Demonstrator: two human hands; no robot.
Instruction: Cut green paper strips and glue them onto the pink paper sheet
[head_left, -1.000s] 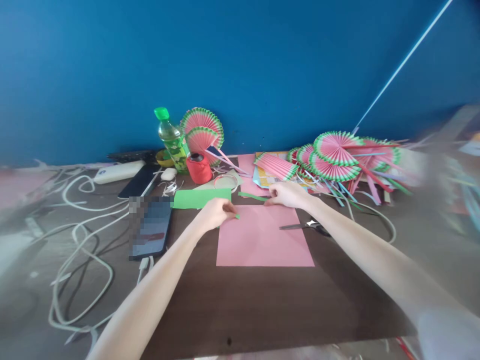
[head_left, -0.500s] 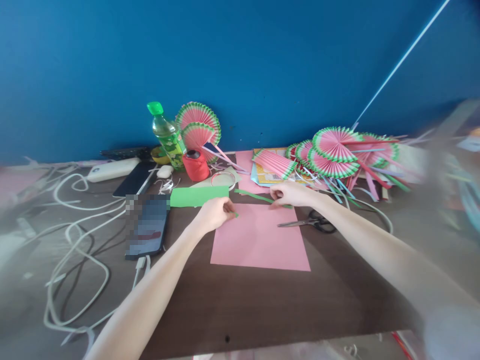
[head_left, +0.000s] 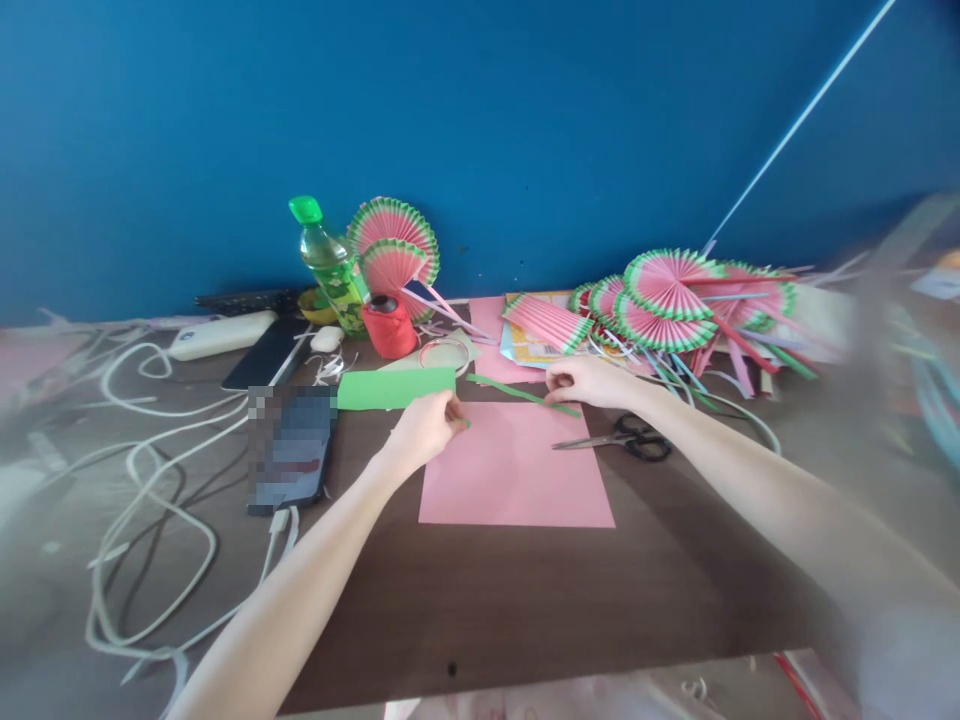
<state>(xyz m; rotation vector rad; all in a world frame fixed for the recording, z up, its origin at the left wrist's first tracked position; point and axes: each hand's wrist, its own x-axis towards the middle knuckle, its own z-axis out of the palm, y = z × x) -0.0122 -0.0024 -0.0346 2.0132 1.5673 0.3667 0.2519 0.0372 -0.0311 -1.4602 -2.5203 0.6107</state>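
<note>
A pink sheet of paper lies flat on the dark table in front of me. Over its upper left corner my left hand is closed, and a small bit of green paper sticks out of the pinch. A narrow green paper strip runs along the sheet's top edge. My right hand pinches this strip toward its right end. Black-handled scissors rest with their blades over the sheet's right edge. A wider green paper piece lies behind my left hand.
Pleated pink-and-green paper fans are heaped at the back right; more lean by a green-capped bottle. A red thread spool stands there. Left are a phone, a white power bank and looping white cables.
My right hand has slid slightly to the right along the green strip. My left hand keeps its pinch almost unmoved. The whole view has shifted a little.
</note>
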